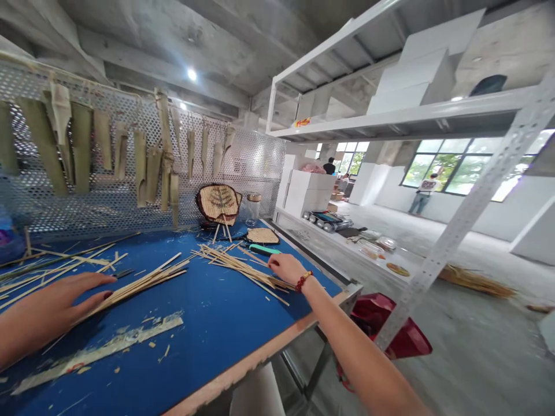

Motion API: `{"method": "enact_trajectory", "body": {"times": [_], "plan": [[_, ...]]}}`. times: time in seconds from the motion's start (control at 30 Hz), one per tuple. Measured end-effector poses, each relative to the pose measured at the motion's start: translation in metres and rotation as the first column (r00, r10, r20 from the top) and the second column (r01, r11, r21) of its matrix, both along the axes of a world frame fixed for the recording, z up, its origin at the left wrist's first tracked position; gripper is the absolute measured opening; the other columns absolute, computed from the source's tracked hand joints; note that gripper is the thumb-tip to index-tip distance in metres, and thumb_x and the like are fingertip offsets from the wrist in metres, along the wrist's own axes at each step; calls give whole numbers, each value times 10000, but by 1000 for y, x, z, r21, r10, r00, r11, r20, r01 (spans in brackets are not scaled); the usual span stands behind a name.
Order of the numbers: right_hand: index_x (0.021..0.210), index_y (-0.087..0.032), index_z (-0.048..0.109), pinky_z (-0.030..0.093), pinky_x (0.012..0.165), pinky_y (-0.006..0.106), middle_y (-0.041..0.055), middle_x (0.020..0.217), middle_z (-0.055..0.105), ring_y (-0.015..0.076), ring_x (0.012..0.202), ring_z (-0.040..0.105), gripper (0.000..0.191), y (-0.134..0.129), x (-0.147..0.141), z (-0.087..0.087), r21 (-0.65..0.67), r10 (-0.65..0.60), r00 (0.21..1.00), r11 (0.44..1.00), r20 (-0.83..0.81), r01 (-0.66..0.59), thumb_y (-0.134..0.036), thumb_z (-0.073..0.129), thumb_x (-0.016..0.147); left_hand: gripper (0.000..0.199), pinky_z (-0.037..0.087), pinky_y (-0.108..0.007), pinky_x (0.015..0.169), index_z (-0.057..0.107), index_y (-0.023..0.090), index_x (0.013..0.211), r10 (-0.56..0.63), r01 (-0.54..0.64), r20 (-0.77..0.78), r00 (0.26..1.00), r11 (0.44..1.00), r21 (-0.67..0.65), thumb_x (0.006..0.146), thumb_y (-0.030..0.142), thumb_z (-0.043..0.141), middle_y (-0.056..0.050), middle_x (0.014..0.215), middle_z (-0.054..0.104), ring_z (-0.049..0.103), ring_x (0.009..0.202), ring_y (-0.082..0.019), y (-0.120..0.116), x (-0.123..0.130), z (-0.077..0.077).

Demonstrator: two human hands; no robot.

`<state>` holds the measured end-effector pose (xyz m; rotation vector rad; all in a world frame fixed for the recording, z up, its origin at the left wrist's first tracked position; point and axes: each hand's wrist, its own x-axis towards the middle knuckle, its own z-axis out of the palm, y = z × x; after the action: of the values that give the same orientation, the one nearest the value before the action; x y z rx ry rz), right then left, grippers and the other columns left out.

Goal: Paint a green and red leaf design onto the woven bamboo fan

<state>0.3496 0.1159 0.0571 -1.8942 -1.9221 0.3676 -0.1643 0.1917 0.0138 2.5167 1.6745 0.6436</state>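
Head view, and both hands are down on the blue tabletop [217, 338]! Left hand [56, 306] comes in from the lower left, lying flat and relaxed, its fingers [97, 283] extended and slightly spread, no grip at all, the tips right beside a fanned bundle of thin bamboo strips [143, 286]. Over at centre right, the right hand [288, 268] reaches across on an outstretched arm rising from the lower edge, a red bead bracelet [302, 281] on the wrist. Loosely bent and unclenched, its fingertips [273, 261] rest on a second pile of bamboo strips [234, 267]. Just beyond lie a green-handled tool [263, 249] and a small woven piece [262, 236], while a woven fan [218, 203] stands upright at the far edge against a perforated metal screen [260, 167].
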Motion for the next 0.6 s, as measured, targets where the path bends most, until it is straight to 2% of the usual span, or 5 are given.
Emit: {"method": "enact_trajectory", "body": {"times": [0.1, 0.27, 0.43, 0.53, 0.6], "plan": [[865, -147, 631, 486, 769, 323, 106, 879, 680, 214, 843, 633, 184, -1, -8, 13, -3, 47, 946, 999, -322, -50, -238, 473, 890, 467, 411, -377, 993, 711, 275, 1062, -66, 76, 131, 989, 994, -73, 785, 575, 485, 11, 1130, 731, 625, 1092, -262, -24, 46, 24], [963, -165, 557, 552, 685, 270, 71, 894, 674, 157, 776, 672, 147, 6, -58, 18, -27, 153, 713, 972, -684, -234, -280, 477, 920, 406, 483, -319, 751, 702, 219, 921, -152, 292, 439, 886, 917, -273, 738, 529, 516, -54, 914, 744, 658, 832, -240, -60, 154, 45], [933, -173, 567, 559, 684, 259, 28, 891, 652, 134, 766, 662, 176, 27, -105, 4, 11, 178, 521, 952, -835, -306, -321, 605, 845, 413, 389, -261, 493, 633, 192, 810, -141, 384, 540, 830, 846, -369, 725, 565, 477, -49, 810, 721, 601, 583, -168, -58, 231, 28], [900, -176, 597, 547, 675, 254, 21, 890, 644, 137, 773, 643, 235, 42, -116, -13, 15, 132, 396, 958, -908, -286, -354, 688, 776, 396, 314, -249, 437, 528, 204, 672, -75, 366, 583, 809, 841, -399, 689, 597, 475, -27, 659, 660, 485, 468, -129, -46, 245, 13], [894, -181, 606, 544, 683, 251, 17, 885, 645, 140, 784, 636, 222, 50, -120, -26, 7, 111, 369, 962, -923, -272, -359, 680, 785, 378, 279, -246, 422, 488, 213, 640, -28, 346, 605, 796, 842, -415, 662, 591, 493, -4, 584, 610, 416, 426, -112, -38, 244, 6]]}}
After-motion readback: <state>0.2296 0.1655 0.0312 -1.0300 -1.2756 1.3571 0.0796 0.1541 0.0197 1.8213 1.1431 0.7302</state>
